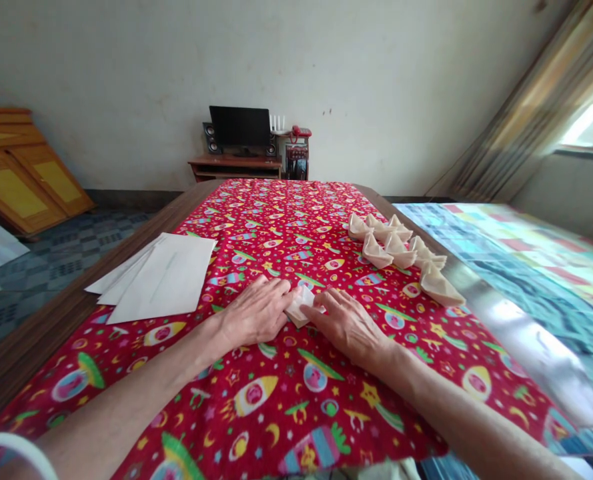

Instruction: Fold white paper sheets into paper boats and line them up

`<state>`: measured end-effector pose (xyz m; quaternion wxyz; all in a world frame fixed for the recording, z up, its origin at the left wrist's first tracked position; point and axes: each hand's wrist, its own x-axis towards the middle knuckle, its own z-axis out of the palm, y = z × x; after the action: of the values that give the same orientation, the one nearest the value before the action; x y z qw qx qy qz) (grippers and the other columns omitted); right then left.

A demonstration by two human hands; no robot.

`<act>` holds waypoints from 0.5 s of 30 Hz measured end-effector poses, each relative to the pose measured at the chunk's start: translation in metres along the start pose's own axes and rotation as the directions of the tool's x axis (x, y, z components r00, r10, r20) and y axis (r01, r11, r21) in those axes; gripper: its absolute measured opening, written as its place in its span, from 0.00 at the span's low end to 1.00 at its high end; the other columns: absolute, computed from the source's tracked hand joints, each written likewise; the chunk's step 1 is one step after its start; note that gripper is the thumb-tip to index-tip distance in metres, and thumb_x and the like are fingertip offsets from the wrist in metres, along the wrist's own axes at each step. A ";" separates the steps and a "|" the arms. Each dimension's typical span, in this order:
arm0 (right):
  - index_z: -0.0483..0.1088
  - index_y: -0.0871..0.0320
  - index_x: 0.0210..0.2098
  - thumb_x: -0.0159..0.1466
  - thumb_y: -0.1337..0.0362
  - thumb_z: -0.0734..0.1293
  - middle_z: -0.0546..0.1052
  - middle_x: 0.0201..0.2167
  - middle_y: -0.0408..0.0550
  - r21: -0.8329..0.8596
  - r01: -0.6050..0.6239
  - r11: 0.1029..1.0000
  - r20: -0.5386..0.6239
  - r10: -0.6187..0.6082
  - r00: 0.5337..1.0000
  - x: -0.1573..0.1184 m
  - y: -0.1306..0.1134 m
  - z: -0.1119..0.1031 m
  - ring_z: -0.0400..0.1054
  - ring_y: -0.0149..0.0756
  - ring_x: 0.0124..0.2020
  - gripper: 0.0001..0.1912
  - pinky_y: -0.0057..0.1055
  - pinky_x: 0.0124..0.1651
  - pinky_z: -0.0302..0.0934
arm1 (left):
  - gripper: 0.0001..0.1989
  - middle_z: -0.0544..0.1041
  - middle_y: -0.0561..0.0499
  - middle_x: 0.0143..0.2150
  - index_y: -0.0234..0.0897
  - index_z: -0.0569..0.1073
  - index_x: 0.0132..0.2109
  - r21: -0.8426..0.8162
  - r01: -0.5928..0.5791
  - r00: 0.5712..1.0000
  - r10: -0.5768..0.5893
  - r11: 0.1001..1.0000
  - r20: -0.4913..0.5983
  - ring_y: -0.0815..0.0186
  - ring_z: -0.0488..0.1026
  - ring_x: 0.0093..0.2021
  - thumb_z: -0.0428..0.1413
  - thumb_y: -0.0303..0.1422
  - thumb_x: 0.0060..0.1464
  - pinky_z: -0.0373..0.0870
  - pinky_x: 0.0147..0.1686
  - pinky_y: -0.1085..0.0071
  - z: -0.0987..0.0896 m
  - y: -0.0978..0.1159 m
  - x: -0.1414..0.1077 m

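A small folded piece of white paper (pixel 301 303) lies on the red patterned cloth (pixel 276 393) between my two hands. My left hand (pixel 263 308) has its fingers curled at the paper's left side, and their tips are partly hidden. On the right side my right hand (pixel 343 320) holds the paper with thumb and fingers bent over its edge. Several folded paper boats (pixel 396 250) stand grouped to the right, beyond my right hand. Left of my hands, a few flat white sheets (pixel 169 280) lie fanned over one another.
The cloth covers a dark wooden table (pixel 141 247). Behind it a monitor (pixel 240 127) with speakers stands on a small desk (pixel 236 163), near a red telephone (pixel 299 132). A bed (pixel 516 267) is at the right, a wooden cabinet (pixel 26 170) at the left.
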<state>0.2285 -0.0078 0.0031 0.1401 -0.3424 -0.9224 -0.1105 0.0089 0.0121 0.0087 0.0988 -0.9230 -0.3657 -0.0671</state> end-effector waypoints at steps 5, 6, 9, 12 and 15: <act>0.68 0.54 0.48 0.68 0.66 0.57 0.69 0.39 0.50 -0.016 -0.013 1.000 0.026 0.013 1.000 0.001 0.001 -0.001 0.61 0.34 0.40 0.12 0.32 0.44 0.59 | 0.21 0.69 0.42 0.53 0.35 0.61 0.59 0.058 0.017 1.000 -0.016 0.998 -0.024 0.56 0.65 0.54 0.46 0.30 0.59 0.56 0.56 0.54 0.001 0.003 -0.006; 0.68 0.54 0.49 0.68 0.66 0.57 0.69 0.39 0.50 -0.017 -0.010 1.000 0.030 0.010 0.999 0.001 0.001 -0.002 0.61 0.34 0.40 0.13 0.32 0.44 0.59 | 0.20 0.70 0.43 0.52 0.36 0.61 0.59 0.064 0.021 1.000 -0.020 0.998 -0.017 0.56 0.66 0.53 0.45 0.29 0.59 0.57 0.55 0.55 0.000 0.003 -0.008; 0.67 0.55 0.49 0.68 0.66 0.57 0.69 0.38 0.50 -0.014 0.011 1.000 0.028 -0.011 1.000 0.000 0.003 -0.002 0.61 0.35 0.40 0.13 0.32 0.44 0.59 | 0.19 0.70 0.45 0.51 0.38 0.62 0.58 0.084 0.022 1.000 -0.021 0.996 -0.012 0.57 0.67 0.51 0.44 0.29 0.60 0.60 0.53 0.56 -0.001 0.003 -0.014; 0.67 0.54 0.50 0.68 0.64 0.57 0.70 0.40 0.50 -0.001 0.022 1.000 -0.011 -0.022 1.000 0.000 0.005 0.001 0.61 0.35 0.40 0.13 0.32 0.43 0.59 | 0.17 0.69 0.44 0.49 0.36 0.63 0.56 0.092 0.034 0.999 -0.032 0.995 -0.017 0.58 0.66 0.49 0.44 0.28 0.61 0.61 0.50 0.57 -0.006 0.006 -0.017; 0.69 0.55 0.46 0.67 0.63 0.58 0.70 0.38 0.49 0.026 0.001 1.000 -0.052 0.001 0.999 0.001 0.006 0.004 0.62 0.36 0.38 0.11 0.31 0.40 0.59 | 0.14 0.69 0.47 0.46 0.39 0.68 0.51 0.019 0.009 1.000 -0.009 1.000 -0.020 0.59 0.66 0.47 0.45 0.27 0.60 0.62 0.47 0.60 -0.012 0.009 -0.016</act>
<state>0.2307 -0.0016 0.0004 0.1685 -0.3375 -0.9198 -0.1076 0.0028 -0.0082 0.0161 0.1108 -0.9197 -0.3696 -0.0733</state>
